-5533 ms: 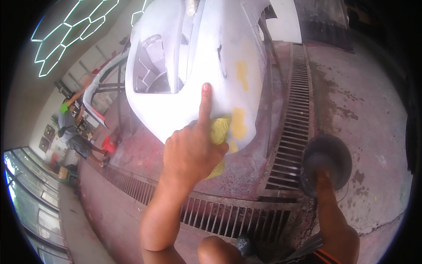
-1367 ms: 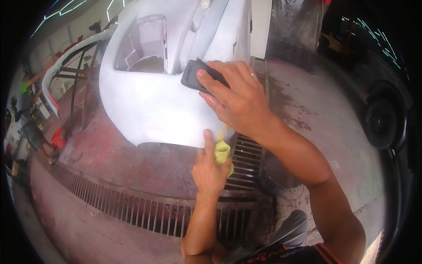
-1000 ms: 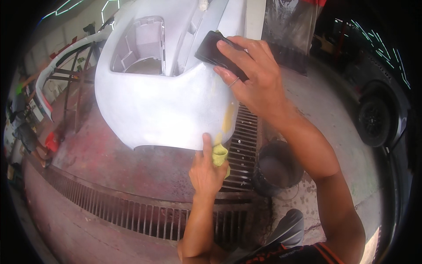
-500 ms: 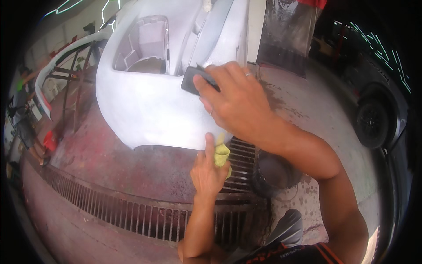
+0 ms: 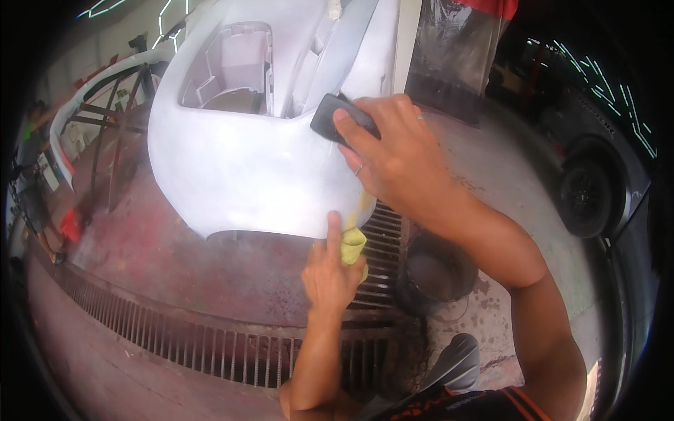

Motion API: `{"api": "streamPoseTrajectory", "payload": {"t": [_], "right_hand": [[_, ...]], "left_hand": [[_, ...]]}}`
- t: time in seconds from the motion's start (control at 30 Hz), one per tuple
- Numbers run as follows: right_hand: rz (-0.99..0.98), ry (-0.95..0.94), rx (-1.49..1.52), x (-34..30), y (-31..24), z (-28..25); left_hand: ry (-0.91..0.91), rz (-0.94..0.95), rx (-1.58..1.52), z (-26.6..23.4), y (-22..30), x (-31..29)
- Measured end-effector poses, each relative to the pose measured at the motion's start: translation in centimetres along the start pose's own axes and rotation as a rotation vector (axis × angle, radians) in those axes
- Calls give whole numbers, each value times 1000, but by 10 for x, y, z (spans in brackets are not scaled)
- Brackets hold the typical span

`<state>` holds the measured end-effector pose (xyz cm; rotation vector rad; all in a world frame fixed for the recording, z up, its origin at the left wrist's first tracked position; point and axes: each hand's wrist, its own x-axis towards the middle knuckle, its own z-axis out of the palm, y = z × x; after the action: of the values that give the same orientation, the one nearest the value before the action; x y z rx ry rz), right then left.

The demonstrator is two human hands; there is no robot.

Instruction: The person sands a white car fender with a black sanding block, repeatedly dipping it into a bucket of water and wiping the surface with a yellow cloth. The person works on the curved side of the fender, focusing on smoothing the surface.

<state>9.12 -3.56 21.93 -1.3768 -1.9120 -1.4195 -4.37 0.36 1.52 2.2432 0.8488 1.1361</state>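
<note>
A white car bumper [image 5: 246, 168] with a large opening near its top fills the upper middle of the view. My right hand [image 5: 404, 151] grips a dark sanding block [image 5: 327, 118] between thumb and fingers, at the bumper's right side below the slot. Lower down, my left hand [image 5: 327, 277] holds a crumpled yellow cloth [image 5: 353, 247]. Its index finger stretches up onto the bumper's bottom edge. A yellowish patch shows on the bumper just above the cloth. The underside of the block is hidden.
Close by on the right stands a black bucket [image 5: 439, 270]. A metal floor grate [image 5: 210, 347] curves below the bumper. Another bumper on a stand [image 5: 105, 140], a red bucket [image 5: 71, 226] and a person [image 5: 35, 189] are at left. A dark vehicle [image 5: 611, 168] stands at far right.
My right hand has moved a little to the right with the sanding block along the bumper. The left hand stays at the bottom edge with the yellow cloth.
</note>
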Motion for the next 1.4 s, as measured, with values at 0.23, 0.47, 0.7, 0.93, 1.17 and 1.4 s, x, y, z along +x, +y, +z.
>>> {"api": "streamPoseTrajectory", "payload": {"t": [0.23,0.47,0.7,0.93,1.17,1.4], "right_hand": [[53,55,7,-2,-2,2],[30,124,81,-1,21,9],[-145,5,196,-103,-12,12],[188,239,212,-43,11,22],[191,155,480,-168,-31,32],[622,357,683,-99,-4,42]], "left_hand": [[52,82,-12,8,-9,-4],[-39,51,11,19,-22,-13],[7,150,-17,21,-16,-12],[143,4,-223,20,-30,-29],[-180,-151,-605,4,-30,-12],[-248,-280,-1158,19,-20,-10]]}}
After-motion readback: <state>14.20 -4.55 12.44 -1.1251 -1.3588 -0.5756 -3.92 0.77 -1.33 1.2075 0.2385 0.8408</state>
